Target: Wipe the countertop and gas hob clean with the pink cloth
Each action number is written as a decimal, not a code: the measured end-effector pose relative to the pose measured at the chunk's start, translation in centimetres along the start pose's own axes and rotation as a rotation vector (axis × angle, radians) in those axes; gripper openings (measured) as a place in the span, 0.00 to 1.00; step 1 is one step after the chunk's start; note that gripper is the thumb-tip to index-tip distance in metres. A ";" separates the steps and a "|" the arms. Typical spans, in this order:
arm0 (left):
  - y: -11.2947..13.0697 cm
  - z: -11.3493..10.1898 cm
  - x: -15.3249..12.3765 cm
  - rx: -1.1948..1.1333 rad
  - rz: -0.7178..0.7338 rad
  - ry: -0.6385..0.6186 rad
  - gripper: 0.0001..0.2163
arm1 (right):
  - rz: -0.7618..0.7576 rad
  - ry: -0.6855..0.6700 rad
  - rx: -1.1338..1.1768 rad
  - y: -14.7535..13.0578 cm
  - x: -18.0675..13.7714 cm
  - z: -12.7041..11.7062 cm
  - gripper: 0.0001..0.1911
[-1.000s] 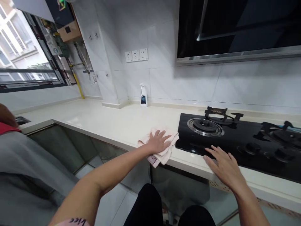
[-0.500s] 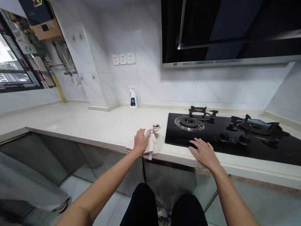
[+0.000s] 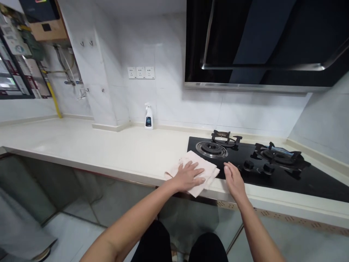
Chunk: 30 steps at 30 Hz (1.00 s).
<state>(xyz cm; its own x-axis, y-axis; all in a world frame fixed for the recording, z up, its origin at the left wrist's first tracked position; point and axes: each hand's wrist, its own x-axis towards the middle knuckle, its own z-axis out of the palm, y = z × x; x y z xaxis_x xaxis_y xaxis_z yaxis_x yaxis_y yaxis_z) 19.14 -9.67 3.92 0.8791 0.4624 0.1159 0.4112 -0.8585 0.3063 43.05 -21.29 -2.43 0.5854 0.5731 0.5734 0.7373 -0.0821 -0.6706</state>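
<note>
Kitchen counter [image 3: 81,140] of cream stone, black glass gas hob [image 3: 305,187] set into it; all positions noted from the hob. Range hood [image 3: 245,43] directly above it, white tiled wall [image 3: 188,109] behind. Back left of the hob, white spray bottle [image 3: 148,118] stands upright against the wall, triple wall socket [image 3: 140,72] above. Pale pink folded cloth [image 3: 211,175] lies at the hob's front left corner, one edge apparently lapping onto the glass, long axis slanting from the counter toward the hob's front edge. Left hand [image 3: 188,177] lies flat on it, fingers spread, seemingly pressing to keep the cloth against the surface. Right hand [image 3: 235,181] sits at the hob's front edge, just right of the cloth, fingers loosely together, slightly curled, pinching nothing; probably steadying.
</note>
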 end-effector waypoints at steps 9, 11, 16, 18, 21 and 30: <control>-8.6 -1.9 -3.4 0.067 -0.215 0.315 0.22 | -0.246 -0.416 -0.394 -11.2 0.4 5.2 0.30; -8.9 -1.4 -3.6 0.075 -0.254 0.310 0.21 | -0.255 -0.624 -0.435 -13.0 0.8 6.5 0.34; -8.7 -1.0 -3.3 0.077 -0.290 0.283 0.22 | -0.233 -0.790 -0.457 -13.4 1.2 7.0 0.34; -9.0 -1.1 -3.1 0.031 -0.293 0.294 0.23 | -0.230 -0.780 -0.445 -13.1 0.9 6.3 0.32; -9.6 -1.3 -3.0 -0.037 -0.279 0.307 0.24 | -0.218 -0.774 -0.450 -12.6 0.3 4.9 0.30; -10.1 -1.0 -2.8 -0.006 -0.269 0.289 0.26 | -0.130 -0.655 -0.462 -9.3 -0.9 1.3 0.29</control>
<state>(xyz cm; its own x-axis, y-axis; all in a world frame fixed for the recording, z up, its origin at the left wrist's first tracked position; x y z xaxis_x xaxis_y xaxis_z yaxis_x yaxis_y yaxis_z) 12.29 -2.05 1.40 0.6354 0.7151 0.2916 0.6159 -0.6970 0.3672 35.30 -19.99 2.69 0.2745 0.9505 0.1456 0.9345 -0.2280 -0.2734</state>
